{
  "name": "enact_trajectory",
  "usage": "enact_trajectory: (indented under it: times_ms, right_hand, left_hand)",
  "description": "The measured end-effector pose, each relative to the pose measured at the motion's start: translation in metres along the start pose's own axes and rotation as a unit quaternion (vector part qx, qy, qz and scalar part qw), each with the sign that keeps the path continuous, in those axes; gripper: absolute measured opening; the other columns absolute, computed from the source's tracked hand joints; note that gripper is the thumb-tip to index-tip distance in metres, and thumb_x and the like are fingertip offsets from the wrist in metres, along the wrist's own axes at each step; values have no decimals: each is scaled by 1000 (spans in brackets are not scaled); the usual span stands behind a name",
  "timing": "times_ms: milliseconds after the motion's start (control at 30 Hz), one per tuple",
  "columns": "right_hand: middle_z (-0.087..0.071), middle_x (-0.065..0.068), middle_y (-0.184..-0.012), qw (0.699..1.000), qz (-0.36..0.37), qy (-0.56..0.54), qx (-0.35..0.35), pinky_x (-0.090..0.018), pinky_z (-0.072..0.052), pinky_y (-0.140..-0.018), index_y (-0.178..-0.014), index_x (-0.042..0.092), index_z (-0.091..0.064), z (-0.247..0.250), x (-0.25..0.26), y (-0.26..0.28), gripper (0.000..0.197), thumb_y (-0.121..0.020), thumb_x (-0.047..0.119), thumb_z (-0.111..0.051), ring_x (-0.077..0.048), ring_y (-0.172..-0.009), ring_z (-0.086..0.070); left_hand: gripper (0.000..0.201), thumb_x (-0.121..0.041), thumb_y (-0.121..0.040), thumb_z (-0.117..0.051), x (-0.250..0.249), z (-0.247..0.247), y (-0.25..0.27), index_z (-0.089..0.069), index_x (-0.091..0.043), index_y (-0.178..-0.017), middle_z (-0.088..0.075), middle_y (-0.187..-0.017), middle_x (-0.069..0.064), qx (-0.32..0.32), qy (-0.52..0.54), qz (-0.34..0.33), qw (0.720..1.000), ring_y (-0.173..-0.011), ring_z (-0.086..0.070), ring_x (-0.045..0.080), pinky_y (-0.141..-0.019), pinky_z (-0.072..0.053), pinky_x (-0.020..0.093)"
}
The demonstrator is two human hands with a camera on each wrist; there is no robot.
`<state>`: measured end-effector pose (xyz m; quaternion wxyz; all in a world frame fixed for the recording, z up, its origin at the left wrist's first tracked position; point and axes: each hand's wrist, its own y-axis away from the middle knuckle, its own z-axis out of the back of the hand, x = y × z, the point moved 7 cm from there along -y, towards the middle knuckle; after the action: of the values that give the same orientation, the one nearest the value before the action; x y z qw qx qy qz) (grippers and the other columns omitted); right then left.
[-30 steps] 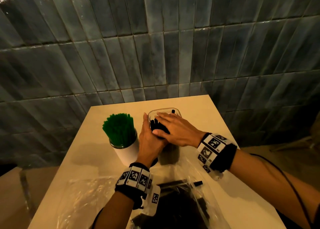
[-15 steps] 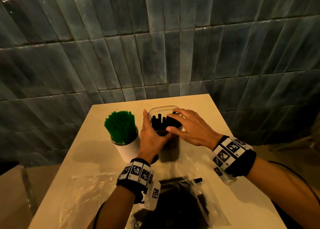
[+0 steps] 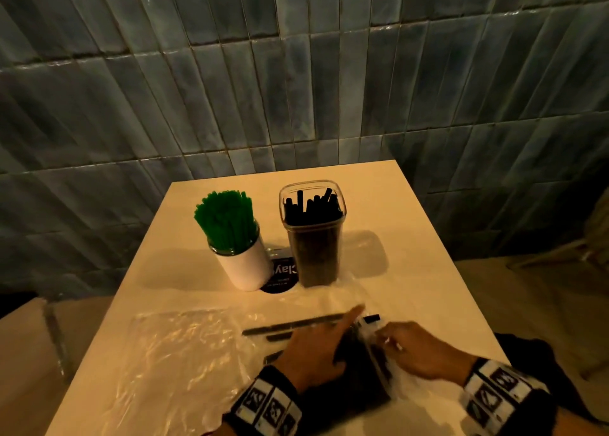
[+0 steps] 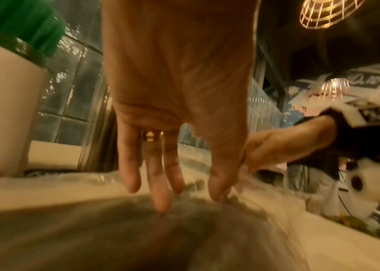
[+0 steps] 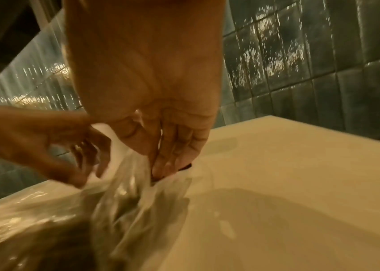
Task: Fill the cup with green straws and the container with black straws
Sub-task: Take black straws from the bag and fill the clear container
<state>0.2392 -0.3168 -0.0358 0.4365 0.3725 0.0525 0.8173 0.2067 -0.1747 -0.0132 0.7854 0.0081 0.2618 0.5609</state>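
Observation:
A white cup packed with green straws stands mid-table. Right of it is a clear container with black straws standing in it. Both hands are near the table's front edge, at a clear plastic bag that holds dark black straws. My left hand lies over the bag with its index finger stretched forward. Its straight fingers reach down onto the bag. My right hand pinches the bag's crumpled film. The right wrist view shows its fingertips in the plastic.
Loose black straws lie on the table just ahead of my left hand. An empty clear plastic bag lies flat at the front left. A black round label sits between cup and container. A tiled wall backs the table.
Both hands have left the container's top and drawn back to the bag of black straws near the front edge. The container now stands free, with uneven straw tips showing.

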Motion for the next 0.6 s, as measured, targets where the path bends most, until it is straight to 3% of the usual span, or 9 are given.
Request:
enact_trajectory:
  times_ms: [67,167,300,400,500,600]
  right_hand:
    - [-66,-4,-110,999,7,-25,19,-34,-47,-87,-102,16,-68,-14,2,5,31,-87,12,-41,-21,-101,-60]
    - [-66,-3,-111,1000,24,-11,-1,-28,-45,-91,-103,20,-72,-12,2,3,43,-80,6,-39,-17,-102,-59]
    - [-57,-5,-124,993,64,52,-89,-17,-32,-98,-121,17,-61,10,15,-15,42,-86,5,-43,-19,-117,-50]
    - [-56,-8,-126,991,106,61,-63,-23,-34,-102,-122,12,-59,7,33,-35,40,-83,9,-48,-22,-118,-49]
    - [-62,-13,-109,988,129,85,-12,-30,-43,-89,-99,9,-64,-4,46,-49,30,-81,26,-48,-25,-102,-56]
    - [-63,-17,-97,985,120,120,10,-34,-49,-73,-88,4,-64,-14,45,-64,18,-79,16,-55,-30,-86,-60]
  left_hand:
    - [92,-35,-83,-60,1,-21,4,9,-51,-141,-44,-137,9,45,-5,0,999,-119,-49,30,-100,-42,43]
    - [83,-37,-82,-61,2,-26,8,-6,-37,-145,-43,-136,7,24,3,9,1000,-118,-49,28,-98,-44,40]
    - [85,-35,-88,-58,1,-26,12,-2,-17,-149,-37,-143,11,27,-30,27,999,-123,-44,28,-101,-38,38]
    - [77,-33,-89,-58,-4,-24,14,-9,-15,-147,-38,-141,10,28,-37,27,999,-119,-47,29,-96,-40,40]
    - [67,-29,-88,-58,-9,-22,15,-20,-16,-141,-41,-137,8,8,-26,14,1000,-113,-51,27,-90,-42,38]
    - [59,-27,-87,-57,-16,-18,16,-25,-15,-136,-43,-133,6,-10,-25,-3,1000,-109,-52,25,-88,-45,37]
